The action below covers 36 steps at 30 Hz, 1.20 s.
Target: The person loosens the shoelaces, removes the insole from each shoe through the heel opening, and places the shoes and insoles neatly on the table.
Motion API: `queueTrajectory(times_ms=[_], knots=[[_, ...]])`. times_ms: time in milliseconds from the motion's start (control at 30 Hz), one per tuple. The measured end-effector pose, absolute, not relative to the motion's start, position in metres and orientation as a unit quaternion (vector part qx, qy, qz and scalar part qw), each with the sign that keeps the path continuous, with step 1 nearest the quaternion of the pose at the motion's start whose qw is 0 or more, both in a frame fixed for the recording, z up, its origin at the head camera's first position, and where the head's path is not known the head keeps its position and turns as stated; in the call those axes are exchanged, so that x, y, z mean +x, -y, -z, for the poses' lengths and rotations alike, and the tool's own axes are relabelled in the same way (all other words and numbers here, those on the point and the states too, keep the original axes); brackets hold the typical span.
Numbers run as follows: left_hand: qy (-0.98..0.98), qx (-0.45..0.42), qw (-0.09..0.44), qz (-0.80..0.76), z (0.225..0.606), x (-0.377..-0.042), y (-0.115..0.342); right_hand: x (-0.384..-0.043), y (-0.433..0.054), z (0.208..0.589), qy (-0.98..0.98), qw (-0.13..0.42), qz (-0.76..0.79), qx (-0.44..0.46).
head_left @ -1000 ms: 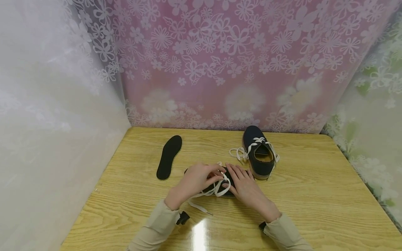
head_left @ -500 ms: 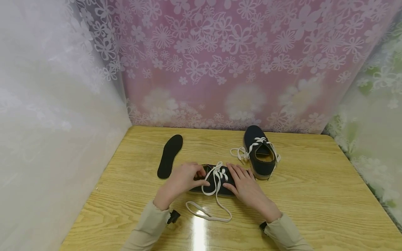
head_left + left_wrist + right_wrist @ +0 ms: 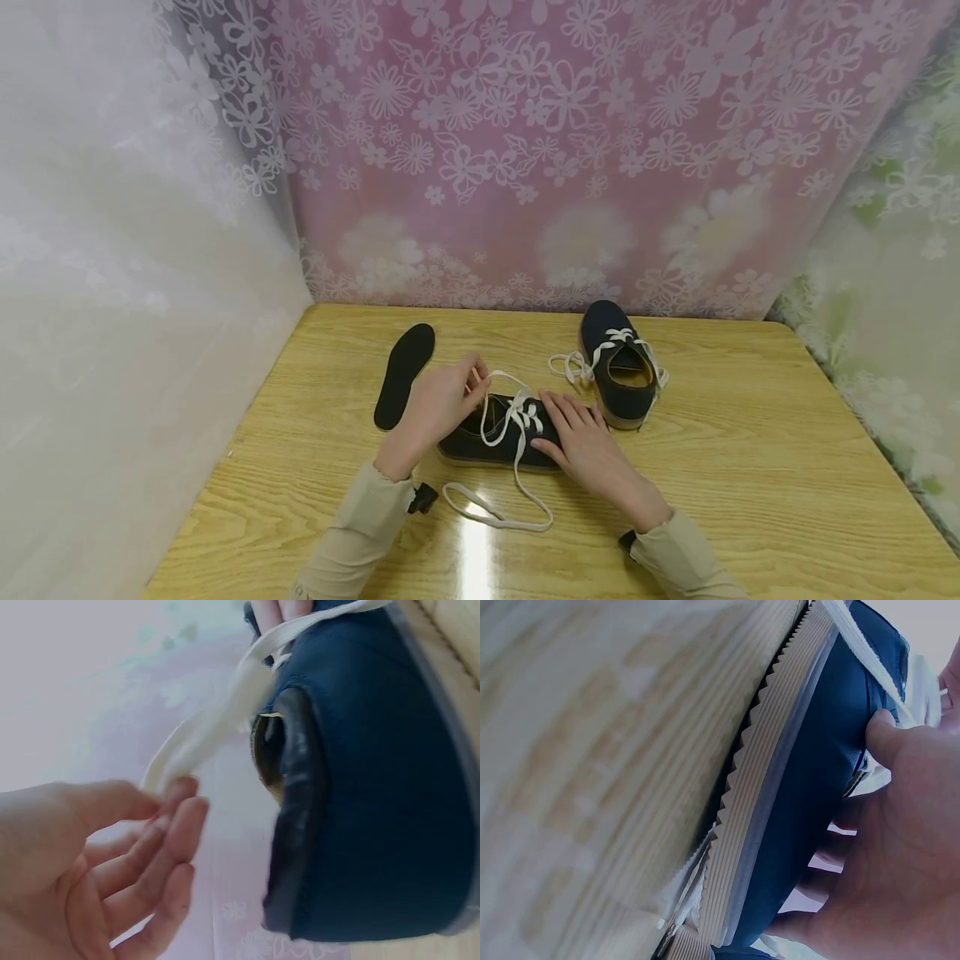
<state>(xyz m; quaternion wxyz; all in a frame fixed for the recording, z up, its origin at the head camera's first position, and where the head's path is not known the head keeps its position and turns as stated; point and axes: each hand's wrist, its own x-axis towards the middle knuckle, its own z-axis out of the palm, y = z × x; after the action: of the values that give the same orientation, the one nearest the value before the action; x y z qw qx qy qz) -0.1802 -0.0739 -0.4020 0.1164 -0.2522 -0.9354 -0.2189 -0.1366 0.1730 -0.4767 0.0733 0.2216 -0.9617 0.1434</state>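
A dark navy lace-up canvas shoe [image 3: 468, 448] lies on the table, toe to the right, heel to the left. Above its opening, my left hand [image 3: 438, 404] pinches a white shoelace [image 3: 510, 377] between thumb and fingertips, the lace arching up from the eyelets. In the left wrist view the same lace [image 3: 214, 724] is blurred beside the shoe's heel collar [image 3: 296, 817]. My right hand [image 3: 588, 454] rests over the toe part with fairly straight fingers, thumb toward the near side. The right wrist view shows its thumb [image 3: 885, 739] against the dark upper [image 3: 810, 757].
A second navy shoe [image 3: 606, 321] with white laces stands at the back right, close behind the right hand. A black insole [image 3: 405, 375] lies on the wooden table [image 3: 750, 467] at the left. Another lace length [image 3: 517, 527] loops on the table in front.
My left hand lets go of the bow-like lace loops, moves left, then rises with a lace pinched. The long lace end now lies in front of the shoe. My right hand stays put.
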Motion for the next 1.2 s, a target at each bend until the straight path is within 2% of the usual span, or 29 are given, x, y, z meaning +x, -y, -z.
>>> queueTrajectory(times_ms=[233, 367, 467, 667, 833, 1000, 1200], knots=[[0.917, -0.214, 0.200, 0.270, 0.391, -0.195, 0.061, -0.138, -0.175, 0.479, 0.961, 0.076, -0.141, 0.227], [0.910, -0.230, 0.208, 0.274, 0.394, -0.201, 0.055, -0.139, -0.175, 0.480, 0.960, 0.080, -0.143, 0.228], [0.918, -0.259, 0.159, 0.253, 0.400, -0.204, 0.053, -0.138, -0.175, 0.480, 0.960, 0.079, -0.140, 0.229], [0.920, -0.318, -0.001, 0.229, 0.411, -0.201, 0.053, -0.138, -0.175, 0.479, 0.962, 0.075, -0.136, 0.225], [0.911, -0.337, -0.046, 0.234, 0.415, -0.200, 0.058, -0.138, -0.175, 0.478, 0.960, 0.083, -0.139, 0.228], [0.911, -0.334, -0.027, 0.242, 0.417, -0.204, 0.058, -0.138, -0.175, 0.477, 0.958, 0.089, -0.142, 0.231], [0.920, -0.312, 0.061, 0.228, 0.414, -0.212, 0.051, -0.137, -0.175, 0.478, 0.959, 0.081, -0.143, 0.232]])
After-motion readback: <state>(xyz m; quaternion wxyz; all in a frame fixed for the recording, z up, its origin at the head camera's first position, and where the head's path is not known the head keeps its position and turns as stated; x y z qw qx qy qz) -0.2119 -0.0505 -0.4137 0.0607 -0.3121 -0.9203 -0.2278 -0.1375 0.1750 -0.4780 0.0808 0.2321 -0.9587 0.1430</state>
